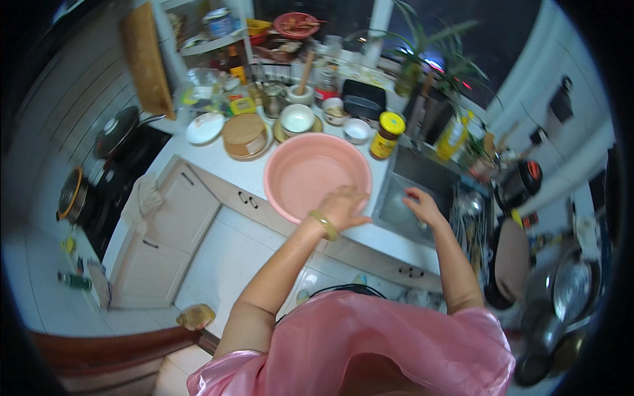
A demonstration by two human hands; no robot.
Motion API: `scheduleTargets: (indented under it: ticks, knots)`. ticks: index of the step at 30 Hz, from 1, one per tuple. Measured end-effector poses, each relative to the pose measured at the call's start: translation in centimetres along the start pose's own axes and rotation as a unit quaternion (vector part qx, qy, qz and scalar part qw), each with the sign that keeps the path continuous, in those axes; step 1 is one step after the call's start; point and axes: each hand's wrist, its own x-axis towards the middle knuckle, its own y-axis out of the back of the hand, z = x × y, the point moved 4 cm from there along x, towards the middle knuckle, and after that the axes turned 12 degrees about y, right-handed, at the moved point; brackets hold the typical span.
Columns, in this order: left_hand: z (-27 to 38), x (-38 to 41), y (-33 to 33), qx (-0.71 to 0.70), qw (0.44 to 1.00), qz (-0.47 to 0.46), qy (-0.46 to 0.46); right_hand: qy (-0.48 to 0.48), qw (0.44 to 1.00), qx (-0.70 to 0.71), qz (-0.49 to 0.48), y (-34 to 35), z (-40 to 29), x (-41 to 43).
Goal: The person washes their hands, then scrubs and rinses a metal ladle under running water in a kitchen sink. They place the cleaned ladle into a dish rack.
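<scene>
A pink plastic basin (309, 178) stands on the white countertop. My left hand (345, 208), with a greenish bangle at its wrist, is over the basin's near right side, fingers spread; whether it touches the rim, I cannot tell. It holds nothing that I can see. Over the metal sink (403, 218) to the right is my right hand (421, 204), its fingers apart and slightly curled, with nothing in it. Behind the basin are a white bowl (297, 119), a smaller bowl (356, 130) and a jar with a yellow lid (391, 123).
A wooden lidded container (244, 132) and a white plate (205, 128) stand to the basin's left. Past the sink are a dish rack (470, 232) and an electric kettle (519, 183). A lidded pan (118, 131) sits on the stove at far left.
</scene>
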Motion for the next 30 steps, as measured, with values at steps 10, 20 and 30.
scheduleTargets:
  ticks: [10, 20, 30]
  knots:
    - [-2.4, -4.9, 3.4, 0.039, 0.999, 0.023, 0.014, -0.046, 0.994, 0.092, -0.047, 0.7, -5.9, -6.6]
    - [-1.7, -4.4, 5.8, -0.026, 0.999, -0.018, -0.017, 0.023, 0.88, 0.474, -0.013, 5.1, -13.7, -5.1]
    - [-4.8, 1.0, 2.3, -0.113, 0.978, -0.132, 0.113, -0.092, 0.97, 0.197, 0.108, -2.1, 1.3, -8.1]
